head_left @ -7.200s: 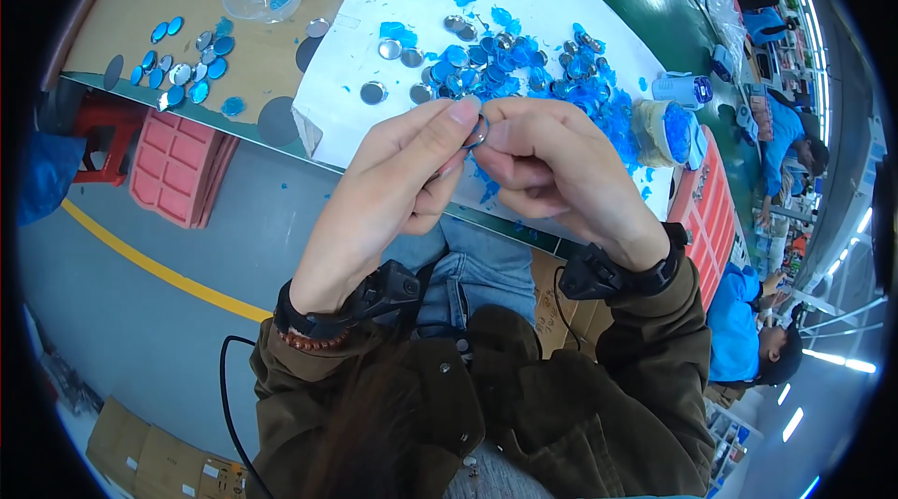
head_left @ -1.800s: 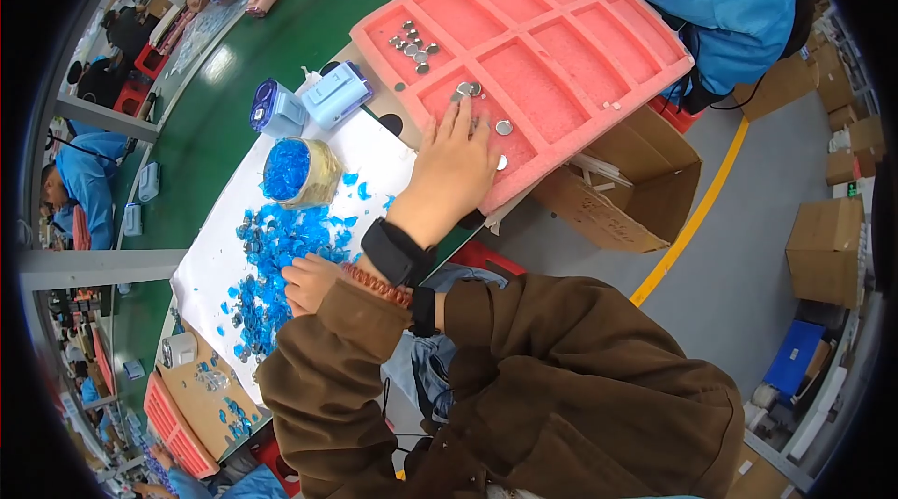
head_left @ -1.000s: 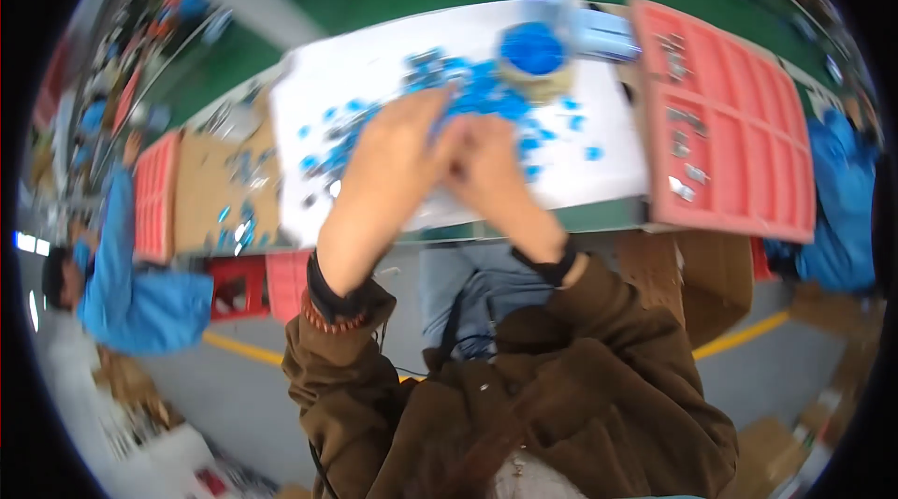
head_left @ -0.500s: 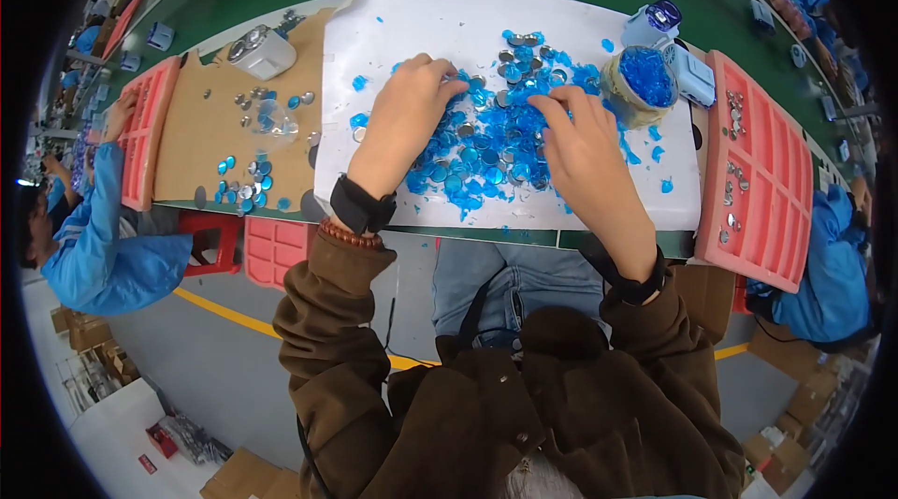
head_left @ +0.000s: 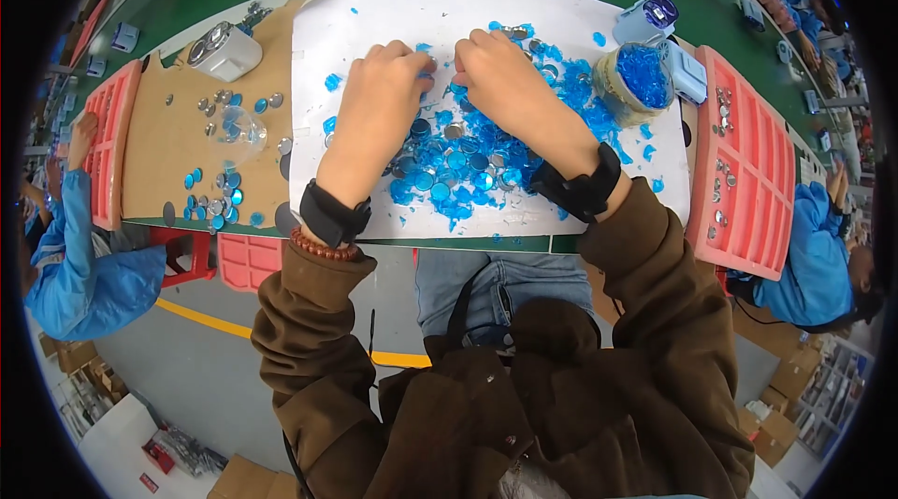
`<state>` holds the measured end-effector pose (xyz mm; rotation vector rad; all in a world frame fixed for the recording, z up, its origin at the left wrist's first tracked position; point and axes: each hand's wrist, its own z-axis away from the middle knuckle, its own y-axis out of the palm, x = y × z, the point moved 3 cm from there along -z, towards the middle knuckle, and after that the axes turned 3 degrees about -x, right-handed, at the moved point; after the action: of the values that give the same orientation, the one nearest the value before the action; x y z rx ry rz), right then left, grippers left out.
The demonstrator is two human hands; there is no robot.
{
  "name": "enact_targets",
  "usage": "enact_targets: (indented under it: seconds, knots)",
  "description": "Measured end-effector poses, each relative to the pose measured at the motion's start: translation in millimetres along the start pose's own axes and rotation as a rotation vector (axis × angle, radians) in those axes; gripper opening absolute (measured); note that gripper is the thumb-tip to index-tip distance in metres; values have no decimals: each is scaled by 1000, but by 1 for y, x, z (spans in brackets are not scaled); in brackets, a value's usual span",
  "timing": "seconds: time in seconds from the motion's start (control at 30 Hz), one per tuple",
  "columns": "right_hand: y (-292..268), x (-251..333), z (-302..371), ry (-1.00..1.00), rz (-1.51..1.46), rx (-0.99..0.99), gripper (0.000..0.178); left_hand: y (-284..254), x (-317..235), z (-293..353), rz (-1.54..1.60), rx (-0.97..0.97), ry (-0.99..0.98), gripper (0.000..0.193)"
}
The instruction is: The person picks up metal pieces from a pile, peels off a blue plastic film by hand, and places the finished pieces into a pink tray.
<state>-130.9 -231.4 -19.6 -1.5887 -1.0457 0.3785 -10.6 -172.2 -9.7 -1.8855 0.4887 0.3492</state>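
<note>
A loose pile of round silver discs and crumpled blue film pieces (head_left: 458, 167) covers the middle of a white sheet (head_left: 393, 8). At the pile's far left edge is my left hand (head_left: 385, 87), its fingers curled inward and closed at the tips. Just across from it, my right hand (head_left: 500, 73) hangs over the far part of the pile, fingers bent and pressed together. The two sets of fingertips face each other a short gap apart. Whatever the fingers hold is too small and hidden to make out.
Right of the pile stands a jar full of blue film (head_left: 645, 73), beside light-blue devices (head_left: 687, 73). Pink compartment trays (head_left: 748, 162) flank the sheet. Loose discs (head_left: 220, 200), a clear plastic piece (head_left: 241, 134) and a white shaver-like device (head_left: 224, 52) lie on brown board. People in blue sit both sides.
My right hand has moved left and away from me, and its fingers have drawn together. My left hand has shifted slightly relative to the pile. The whole view has shifted a little.
</note>
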Motion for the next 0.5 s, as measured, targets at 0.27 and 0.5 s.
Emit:
enact_targets:
  seconds: [0.27, 0.5]
  knots:
    - [-11, 1, 5, 167, -369, -12, 10, -12, -28, 16, 55, -179, -32, 17]
    - [-59, 25, 36, 212, -651, -243, 14, 1, -53, 33, 1472, -5, -684, 29]
